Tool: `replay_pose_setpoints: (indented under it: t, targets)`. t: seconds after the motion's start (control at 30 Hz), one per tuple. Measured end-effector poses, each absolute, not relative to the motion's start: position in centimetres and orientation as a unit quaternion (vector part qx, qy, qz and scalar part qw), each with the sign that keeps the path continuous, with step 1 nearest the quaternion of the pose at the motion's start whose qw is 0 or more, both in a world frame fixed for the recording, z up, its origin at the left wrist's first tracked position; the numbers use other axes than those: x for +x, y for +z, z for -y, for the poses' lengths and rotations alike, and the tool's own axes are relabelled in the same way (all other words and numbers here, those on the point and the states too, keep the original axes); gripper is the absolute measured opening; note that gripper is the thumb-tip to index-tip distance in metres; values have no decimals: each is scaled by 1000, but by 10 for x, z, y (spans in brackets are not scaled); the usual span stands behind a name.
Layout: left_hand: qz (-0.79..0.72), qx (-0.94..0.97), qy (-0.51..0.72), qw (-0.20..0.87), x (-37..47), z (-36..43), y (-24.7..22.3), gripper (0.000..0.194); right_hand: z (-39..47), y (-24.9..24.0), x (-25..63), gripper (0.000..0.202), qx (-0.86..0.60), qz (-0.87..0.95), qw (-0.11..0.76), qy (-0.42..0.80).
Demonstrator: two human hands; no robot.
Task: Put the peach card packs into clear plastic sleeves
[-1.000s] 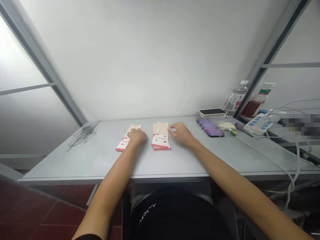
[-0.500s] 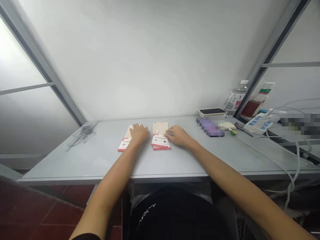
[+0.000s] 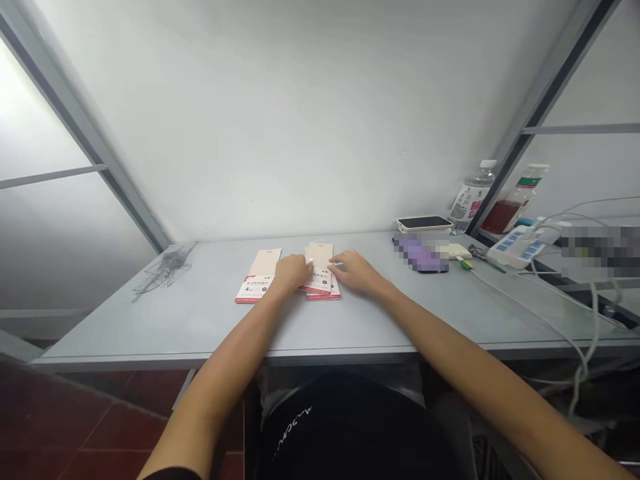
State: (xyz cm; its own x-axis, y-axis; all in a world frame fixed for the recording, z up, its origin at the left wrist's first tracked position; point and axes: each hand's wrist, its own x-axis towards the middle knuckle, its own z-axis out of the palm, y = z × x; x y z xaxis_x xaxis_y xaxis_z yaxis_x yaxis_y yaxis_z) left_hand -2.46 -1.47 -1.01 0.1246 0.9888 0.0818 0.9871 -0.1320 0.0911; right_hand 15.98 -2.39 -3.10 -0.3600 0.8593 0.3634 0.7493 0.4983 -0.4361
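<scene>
Two overlapping flat cream packets with red-and-white printed labels lie in the middle of the desk. My left hand is closed at the left edge of the upper one and covers part of its label. At the right edge of that packet rests my right hand, fingers bent and thumb over the border; its fingertips are partly hidden. To the left of my left hand lies another cream packet of the same kind, flat, with a red strip along its near edge.
On the right of the grey desk are a purple, blurred-out object, a phone, a white charger with a cable, a clear bottle and a power strip. Black scribble marks show at left.
My left hand has moved right, from the left packet to the middle pair. The upper middle packet has shifted slightly left. My right hand has barely moved.
</scene>
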Motion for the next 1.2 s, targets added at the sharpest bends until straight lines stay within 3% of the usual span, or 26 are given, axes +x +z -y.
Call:
replay_pose_setpoints:
  t: [0.17,0.3,0.4,0.57,0.7,0.83,1.0,1.2]
  targets:
    - [-655,744,129,-15,-24,18,-6,38,25,-26,157,25,-517,758,363,160]
    - [-652,719,228,79,-22,20,-3,38,24,-24,157,33,-581,678,407,195]
    - [-618,697,319,174,-20,21,-2,37,23,-23,156,44,-590,615,428,300]
    - [-573,670,412,229,-14,22,-1,37,23,-19,155,45,-501,491,500,508]
    - [-569,684,392,233,-12,28,-1,38,25,-17,151,34,-430,520,503,541]
    - [-576,710,372,159,-12,33,-1,45,33,-15,145,30,-428,557,495,511]
    - [-532,755,352,154,-12,30,-5,34,35,-13,144,27,-442,571,498,481]
    - [-533,796,271,91,-11,32,-5,30,38,-13,143,28,-429,577,455,526]
